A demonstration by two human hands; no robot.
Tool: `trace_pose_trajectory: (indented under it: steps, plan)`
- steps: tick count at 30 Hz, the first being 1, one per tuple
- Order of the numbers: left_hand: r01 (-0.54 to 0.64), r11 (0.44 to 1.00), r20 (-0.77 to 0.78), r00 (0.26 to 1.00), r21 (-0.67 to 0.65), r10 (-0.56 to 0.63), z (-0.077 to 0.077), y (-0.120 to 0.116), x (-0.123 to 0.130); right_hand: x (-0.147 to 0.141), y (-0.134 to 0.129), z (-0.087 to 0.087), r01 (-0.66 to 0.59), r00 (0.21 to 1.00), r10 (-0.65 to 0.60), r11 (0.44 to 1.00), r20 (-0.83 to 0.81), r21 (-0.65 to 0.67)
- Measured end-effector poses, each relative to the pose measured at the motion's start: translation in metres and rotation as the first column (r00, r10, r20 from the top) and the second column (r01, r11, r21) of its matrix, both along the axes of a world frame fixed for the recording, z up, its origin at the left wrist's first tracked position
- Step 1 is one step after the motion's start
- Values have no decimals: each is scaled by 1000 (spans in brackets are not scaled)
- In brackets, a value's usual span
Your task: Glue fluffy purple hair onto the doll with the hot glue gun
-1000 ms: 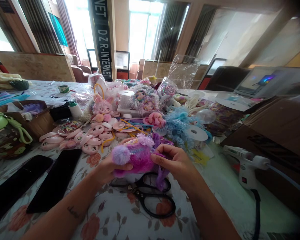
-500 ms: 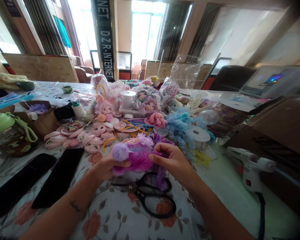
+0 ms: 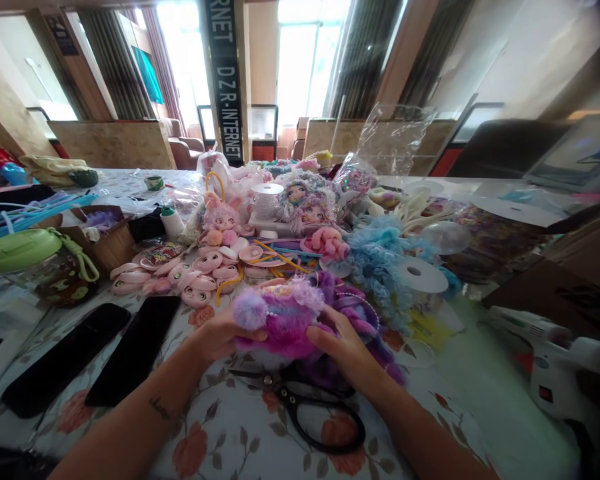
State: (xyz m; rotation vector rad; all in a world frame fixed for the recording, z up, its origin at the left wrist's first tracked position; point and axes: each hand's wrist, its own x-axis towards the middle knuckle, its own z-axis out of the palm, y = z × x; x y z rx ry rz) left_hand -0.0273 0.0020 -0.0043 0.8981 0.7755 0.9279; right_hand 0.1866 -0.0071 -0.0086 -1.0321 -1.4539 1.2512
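Note:
Between both hands is a fluffy purple and magenta plush piece (image 3: 287,330), with a lilac pompom (image 3: 251,309) at its left end and curly pale-pink trim on top. My left hand (image 3: 223,335) grips its left side, thumb in front. On its right side my right hand (image 3: 337,340) is closed, thumb pressed to the fur. Purple furry strands with a string of beads (image 3: 365,310) spread behind and right of that hand. Below the plush lie black-handled scissors (image 3: 325,420) on the flowered tablecloth, partly covered by purple fur.
Pink doll faces (image 3: 200,287) and yellow strips lie beyond the hands. Blue curly fibre (image 3: 380,257) and a white spool (image 3: 420,275) sit at right. Two black phone-like slabs (image 3: 133,353) lie left. A glue gun (image 3: 550,353) is at the right, near a cardboard box (image 3: 545,280).
My right hand has gone from pinching a purple strand to holding the plush's right side. The purple strands now spread out behind and beside it. The view has shifted slightly left.

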Motion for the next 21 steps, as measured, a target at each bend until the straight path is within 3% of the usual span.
trace_pose_trajectory:
  steps: [2, 7, 16, 21]
  plan:
    - [-6, 1000, 5, 1000, 23, 6, 0, 1, 2, -2, -4, 1, -45, 992, 38, 998, -118, -54]
    - [-56, 997, -19, 998, 58, 57, 0, 2, 6, -7, -8, -4, 21, 969, -42, 996, -243, -90]
    - [-103, 958, -126, 982, 267, 141, -1, 1, 18, -8, -2, -5, 222, 950, -237, 970, -204, -95]
    - [-153, 955, -72, 982, 256, 176, 7, -5, 24, -9, 1, -2, 271, 963, -271, 962, 16, -29]
